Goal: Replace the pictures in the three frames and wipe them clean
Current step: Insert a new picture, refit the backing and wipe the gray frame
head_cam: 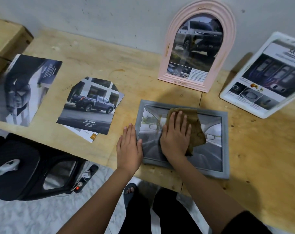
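The wooden table (143, 68) fills most of the view. Leaning on the wall at upper centre is the pink arched frame (165, 65), and at the right edge the white frame (227, 97) is propped up, both holding car pictures. Lying flat at centre is the grey frame (225, 146), the one being wiped. Loose cut-out pictures (91, 107) lie at centre left. The right hand (176, 134) presses flat, fingers spread, on the brown cloth (196, 129) over the glazing, gripping nothing. The left hand (129, 146) lies open against the frame's left edge, steadying it. The frame looks light and rigid, its glazed front likely smooth and breakable, so it is best held by its edges. The cloth is soft and limp.
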The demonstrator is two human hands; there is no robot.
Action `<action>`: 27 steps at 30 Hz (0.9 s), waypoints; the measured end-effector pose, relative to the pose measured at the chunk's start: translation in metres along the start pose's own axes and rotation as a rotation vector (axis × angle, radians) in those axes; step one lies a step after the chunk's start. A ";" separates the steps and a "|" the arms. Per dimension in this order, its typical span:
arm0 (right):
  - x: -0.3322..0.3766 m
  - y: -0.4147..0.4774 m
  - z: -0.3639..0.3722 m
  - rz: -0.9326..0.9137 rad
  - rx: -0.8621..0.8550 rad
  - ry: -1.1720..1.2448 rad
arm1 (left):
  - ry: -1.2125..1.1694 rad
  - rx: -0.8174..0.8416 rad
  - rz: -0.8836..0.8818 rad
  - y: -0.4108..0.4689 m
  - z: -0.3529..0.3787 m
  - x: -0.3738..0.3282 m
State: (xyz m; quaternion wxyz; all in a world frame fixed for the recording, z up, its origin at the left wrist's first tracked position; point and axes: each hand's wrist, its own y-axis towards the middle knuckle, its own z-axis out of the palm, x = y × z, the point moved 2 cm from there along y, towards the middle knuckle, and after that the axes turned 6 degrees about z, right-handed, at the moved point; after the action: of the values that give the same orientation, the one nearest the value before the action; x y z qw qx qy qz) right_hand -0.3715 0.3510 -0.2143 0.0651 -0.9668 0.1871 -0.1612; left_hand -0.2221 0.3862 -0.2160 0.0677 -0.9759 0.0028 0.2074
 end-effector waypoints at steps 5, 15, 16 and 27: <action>0.003 0.001 0.004 -0.193 0.008 -0.055 | 0.003 -0.001 -0.002 0.000 -0.001 0.000; -0.002 0.011 -0.011 -0.732 0.295 0.135 | -0.013 0.010 -0.015 0.000 -0.002 -0.001; -0.006 0.012 -0.013 -0.756 0.362 0.190 | -0.018 0.009 -0.016 -0.001 -0.002 -0.001; -0.061 0.008 -0.049 -0.606 0.636 0.366 | -0.069 -0.016 -0.033 -0.002 -0.006 -0.004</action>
State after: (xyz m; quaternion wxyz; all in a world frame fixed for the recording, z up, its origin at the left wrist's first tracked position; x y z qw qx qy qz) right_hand -0.4439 0.3632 -0.1877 0.2739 -0.8655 -0.1538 -0.3901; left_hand -0.2229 0.3873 -0.2091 0.0636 -0.9686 -0.0173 0.2398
